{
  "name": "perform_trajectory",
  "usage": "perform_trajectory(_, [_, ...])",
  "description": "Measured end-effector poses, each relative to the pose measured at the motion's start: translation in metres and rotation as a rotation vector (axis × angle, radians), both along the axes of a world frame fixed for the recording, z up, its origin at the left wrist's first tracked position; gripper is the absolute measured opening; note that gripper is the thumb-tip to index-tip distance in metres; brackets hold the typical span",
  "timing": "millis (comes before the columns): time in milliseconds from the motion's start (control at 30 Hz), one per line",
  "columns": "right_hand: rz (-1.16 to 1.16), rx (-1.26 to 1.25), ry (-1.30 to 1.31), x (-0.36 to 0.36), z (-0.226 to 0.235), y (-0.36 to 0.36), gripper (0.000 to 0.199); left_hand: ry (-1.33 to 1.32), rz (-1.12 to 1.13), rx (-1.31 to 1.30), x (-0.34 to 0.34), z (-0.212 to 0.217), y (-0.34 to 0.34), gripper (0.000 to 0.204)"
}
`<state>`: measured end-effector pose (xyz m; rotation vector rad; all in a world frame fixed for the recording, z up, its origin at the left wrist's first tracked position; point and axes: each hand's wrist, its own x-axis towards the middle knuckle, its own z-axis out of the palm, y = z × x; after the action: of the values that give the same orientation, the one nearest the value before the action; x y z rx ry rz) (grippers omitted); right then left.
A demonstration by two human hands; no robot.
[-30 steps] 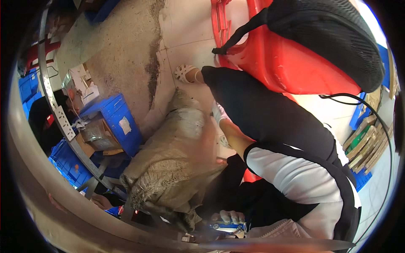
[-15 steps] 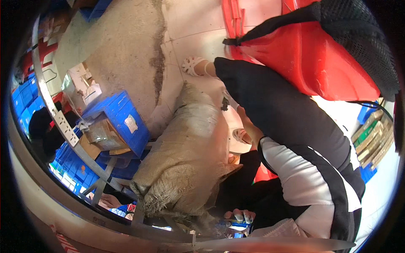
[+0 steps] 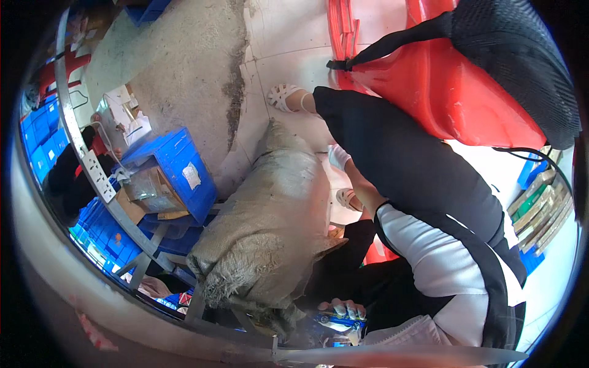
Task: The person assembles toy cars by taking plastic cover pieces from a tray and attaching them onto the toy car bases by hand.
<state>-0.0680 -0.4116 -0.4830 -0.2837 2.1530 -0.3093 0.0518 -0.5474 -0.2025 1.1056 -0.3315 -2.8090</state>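
My left hand (image 3: pixel 343 308), at the bottom centre, has its fingers closed around a slim blue object (image 3: pixel 336 319) with shiny parts; its exact kind does not show. My right arm, in a white-and-black sleeve, reaches down beside my knee. At its end the right hand (image 3: pixel 338 157) looks covered in white and hangs low between the knee and a large woven sack (image 3: pixel 264 190). Its fingers are partly hidden and too small to read. The full, dusty sack lies in front of me, its frayed end close to my left hand.
Left of the sack stands a blue crate (image 3: pixel 184 175) with a cardboard box inside. A metal rail with a power strip (image 3: pixel 98 175) crosses the left side. A red plastic chair (image 3: pixel 448 86) with a black mesh bag (image 3: pixel 515 61) is at upper right. Another person (image 3: pixel 76 184) is at far left.
My right hand has shifted slightly, and the dark patch seen by it earlier no longer shows. The left hand, still closed on the blue object, has moved a little left and up.
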Motion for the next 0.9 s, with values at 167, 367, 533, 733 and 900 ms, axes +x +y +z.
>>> perform_trajectory(167, [-0.041, 0.008, 0.101, -0.029, -0.009, -0.024, 0.021, 0.091, 0.014, 0.034, -0.007, 0.008, 0.028, 0.064])
perform_trajectory(367, [-0.165, -0.058, 0.243, -0.099, 0.001, -0.056, 0.020, 0.226, -0.098, -0.031, 0.010, -0.007, 0.019, 0.062])
perform_trajectory(533, [-0.605, -0.380, 0.360, -0.102, 0.063, -0.024, 0.020, 0.039, -0.027, -0.144, -0.009, 0.007, 0.037, 0.063])
perform_trajectory(733, [-0.617, -1.001, -0.354, -0.078, 0.216, 0.035, 0.015, 0.027, 0.173, -0.230, 0.010, 0.037, 0.058, 0.067])
perform_trajectory(900, [-0.449, -1.106, -0.566, -0.056, 0.340, 0.086, 0.019, 0.160, 0.368, -0.185, 0.015, 0.078, 0.092, 0.063])
